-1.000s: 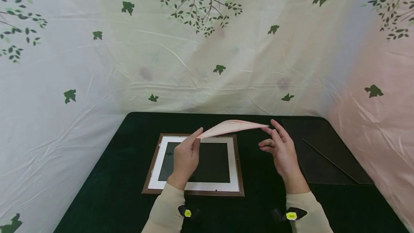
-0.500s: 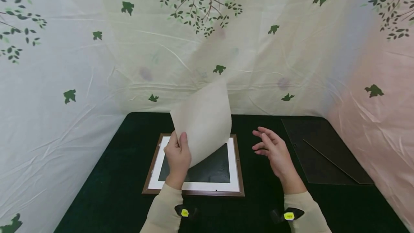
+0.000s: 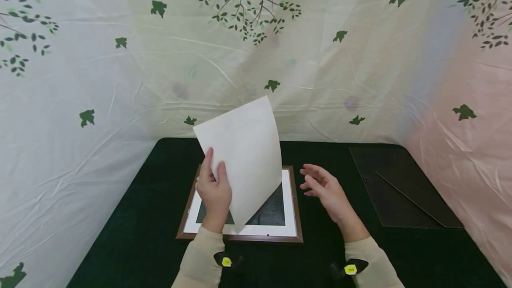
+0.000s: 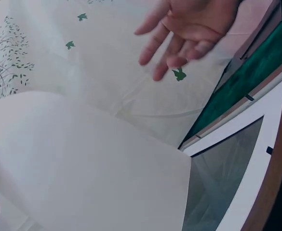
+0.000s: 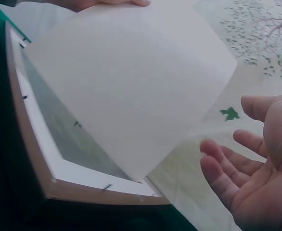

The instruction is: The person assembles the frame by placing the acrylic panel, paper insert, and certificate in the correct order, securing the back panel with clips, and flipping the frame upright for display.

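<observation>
My left hand [image 3: 214,192] pinches the left edge of a white sheet of paper [image 3: 248,154] between thumb and fingers. The sheet stands tilted and slightly bowed above a brown picture frame [image 3: 298,217], hiding part of it. Inside that frame lie a white mat [image 3: 256,230] and a dark glassy pane [image 3: 272,208]. To the right of the sheet, my right hand [image 3: 326,192] hovers with loosely bent fingers, touching nothing. In the right wrist view the paper's lower corner is over the frame's border; whether it touches cannot be told.
A dark backing board [image 3: 400,199] with a thin rod-like strip [image 3: 410,199] across it lies at the right of the dark green table [image 3: 132,217]. Behind the table hangs a pale curtain [image 3: 224,66] printed with leaves. Small dark tabs [image 5: 107,187] stick out along the picture frame's inner edge.
The sheet has swung from nearly edge-on between both hands to facing me upright in my left hand. My right hand has let go of it and moved a little left and down.
</observation>
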`<state>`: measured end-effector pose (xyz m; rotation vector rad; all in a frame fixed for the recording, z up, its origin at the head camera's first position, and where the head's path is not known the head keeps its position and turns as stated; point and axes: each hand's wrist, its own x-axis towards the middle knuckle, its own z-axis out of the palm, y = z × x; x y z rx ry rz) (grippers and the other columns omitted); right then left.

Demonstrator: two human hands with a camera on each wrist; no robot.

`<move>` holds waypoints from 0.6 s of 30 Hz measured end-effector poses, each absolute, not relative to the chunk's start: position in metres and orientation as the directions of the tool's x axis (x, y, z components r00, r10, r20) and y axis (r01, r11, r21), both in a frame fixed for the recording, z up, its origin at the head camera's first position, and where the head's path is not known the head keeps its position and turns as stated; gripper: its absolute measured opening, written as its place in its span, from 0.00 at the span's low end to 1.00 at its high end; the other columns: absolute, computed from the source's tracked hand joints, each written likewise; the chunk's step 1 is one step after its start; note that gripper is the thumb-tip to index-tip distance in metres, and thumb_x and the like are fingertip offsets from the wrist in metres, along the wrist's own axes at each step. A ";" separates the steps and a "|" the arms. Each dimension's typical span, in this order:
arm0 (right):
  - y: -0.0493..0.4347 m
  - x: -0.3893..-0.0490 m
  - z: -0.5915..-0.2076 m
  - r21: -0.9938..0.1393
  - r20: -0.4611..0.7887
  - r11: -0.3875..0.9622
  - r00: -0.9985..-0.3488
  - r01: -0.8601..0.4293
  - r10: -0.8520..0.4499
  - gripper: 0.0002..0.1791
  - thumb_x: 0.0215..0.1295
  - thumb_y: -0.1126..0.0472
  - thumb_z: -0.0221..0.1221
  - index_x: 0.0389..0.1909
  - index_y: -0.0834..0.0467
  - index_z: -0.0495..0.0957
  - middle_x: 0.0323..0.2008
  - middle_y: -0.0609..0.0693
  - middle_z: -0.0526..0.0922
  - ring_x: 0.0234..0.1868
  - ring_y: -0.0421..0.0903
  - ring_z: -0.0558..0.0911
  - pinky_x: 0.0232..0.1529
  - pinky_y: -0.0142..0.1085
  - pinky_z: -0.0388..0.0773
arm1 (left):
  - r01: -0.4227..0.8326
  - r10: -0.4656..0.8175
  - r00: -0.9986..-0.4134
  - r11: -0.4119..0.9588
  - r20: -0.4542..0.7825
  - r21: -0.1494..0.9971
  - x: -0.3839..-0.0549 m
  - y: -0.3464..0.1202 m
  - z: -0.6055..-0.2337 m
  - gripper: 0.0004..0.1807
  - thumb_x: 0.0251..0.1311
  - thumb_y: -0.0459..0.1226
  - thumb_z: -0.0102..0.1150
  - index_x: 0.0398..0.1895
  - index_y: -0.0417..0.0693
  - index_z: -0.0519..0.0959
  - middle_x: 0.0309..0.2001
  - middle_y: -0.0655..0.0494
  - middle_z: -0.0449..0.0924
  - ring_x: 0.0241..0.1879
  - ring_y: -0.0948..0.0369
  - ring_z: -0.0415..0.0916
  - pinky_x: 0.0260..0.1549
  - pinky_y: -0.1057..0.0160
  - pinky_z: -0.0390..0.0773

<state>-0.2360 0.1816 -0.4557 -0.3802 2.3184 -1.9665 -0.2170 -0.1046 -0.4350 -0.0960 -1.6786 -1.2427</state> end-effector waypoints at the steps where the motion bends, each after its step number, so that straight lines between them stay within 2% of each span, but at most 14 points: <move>1: 0.179 -0.236 -0.458 -0.976 0.103 0.165 -0.965 -0.145 -0.241 0.28 0.69 0.45 0.55 0.66 0.52 0.66 0.62 0.54 0.72 0.50 0.52 0.79 0.47 0.41 0.79 | 0.576 -0.459 -0.492 0.465 0.740 0.672 -0.217 -0.105 -0.434 0.23 0.65 0.29 0.56 0.63 0.43 0.73 0.49 0.47 0.82 0.22 0.66 0.69 0.18 0.75 0.63; 2: 0.177 -0.236 -0.460 -0.971 0.105 0.185 -0.964 -0.152 -0.246 0.29 0.68 0.45 0.56 0.66 0.52 0.66 0.63 0.54 0.70 0.53 0.53 0.77 0.49 0.43 0.78 | 0.579 -0.458 -0.493 0.463 0.740 0.672 -0.217 -0.105 -0.433 0.21 0.65 0.29 0.56 0.61 0.43 0.75 0.53 0.47 0.80 0.22 0.66 0.68 0.18 0.75 0.62; 3: 0.175 -0.236 -0.461 -0.965 0.105 0.208 -0.963 -0.159 -0.247 0.30 0.67 0.45 0.57 0.67 0.52 0.66 0.64 0.53 0.69 0.55 0.53 0.76 0.52 0.46 0.77 | 0.583 -0.458 -0.495 0.456 0.739 0.673 -0.216 -0.106 -0.432 0.19 0.65 0.30 0.56 0.60 0.42 0.76 0.53 0.48 0.80 0.22 0.66 0.68 0.17 0.74 0.62; 4: 0.173 -0.236 -0.462 -0.960 0.100 0.229 -0.963 -0.159 -0.249 0.31 0.67 0.45 0.58 0.67 0.51 0.65 0.65 0.53 0.68 0.57 0.53 0.74 0.54 0.48 0.75 | 0.586 -0.458 -0.498 0.448 0.736 0.675 -0.215 -0.106 -0.431 0.18 0.65 0.30 0.56 0.59 0.42 0.77 0.54 0.48 0.80 0.25 0.66 0.72 0.20 0.76 0.65; 7: 0.164 -0.233 -0.461 -0.952 0.077 0.270 -0.965 -0.146 -0.252 0.31 0.67 0.50 0.59 0.68 0.51 0.64 0.68 0.52 0.65 0.62 0.56 0.70 0.58 0.56 0.70 | 0.597 -0.469 -0.515 0.403 0.717 0.693 -0.212 -0.105 -0.425 0.18 0.65 0.29 0.56 0.59 0.40 0.77 0.54 0.47 0.80 0.41 0.62 0.80 0.38 0.76 0.76; 9: 0.158 -0.229 -0.457 -0.952 0.053 0.280 -0.965 -0.127 -0.256 0.31 0.68 0.54 0.59 0.70 0.50 0.62 0.69 0.53 0.63 0.64 0.57 0.68 0.59 0.57 0.68 | 0.603 -0.487 -0.530 0.360 0.694 0.712 -0.209 -0.104 -0.420 0.18 0.65 0.29 0.56 0.59 0.40 0.76 0.56 0.48 0.78 0.51 0.59 0.78 0.47 0.70 0.76; 13: 0.148 -0.226 -0.459 -0.963 0.039 0.244 -0.960 -0.110 -0.276 0.36 0.67 0.59 0.60 0.73 0.52 0.57 0.71 0.59 0.57 0.68 0.61 0.62 0.62 0.58 0.63 | 0.610 -0.526 -0.549 0.280 0.650 0.742 -0.204 -0.104 -0.414 0.19 0.65 0.29 0.56 0.59 0.40 0.75 0.55 0.47 0.78 0.50 0.57 0.79 0.47 0.66 0.77; 15: 0.144 -0.226 -0.466 -0.968 0.043 0.226 -0.957 -0.111 -0.288 0.39 0.65 0.57 0.62 0.74 0.51 0.54 0.72 0.58 0.55 0.69 0.62 0.60 0.64 0.57 0.61 | 0.612 -0.559 -0.539 0.253 0.630 0.749 -0.202 -0.104 -0.411 0.19 0.66 0.30 0.56 0.60 0.40 0.75 0.55 0.48 0.79 0.50 0.57 0.80 0.46 0.66 0.78; 18: 0.138 -0.226 -0.475 -0.975 0.030 0.200 -0.956 -0.091 -0.292 0.42 0.63 0.51 0.63 0.74 0.45 0.53 0.73 0.55 0.54 0.69 0.60 0.62 0.64 0.55 0.62 | 0.620 -0.626 -0.498 0.227 0.600 0.751 -0.201 -0.105 -0.409 0.19 0.66 0.31 0.56 0.60 0.40 0.75 0.55 0.48 0.78 0.50 0.57 0.79 0.48 0.65 0.77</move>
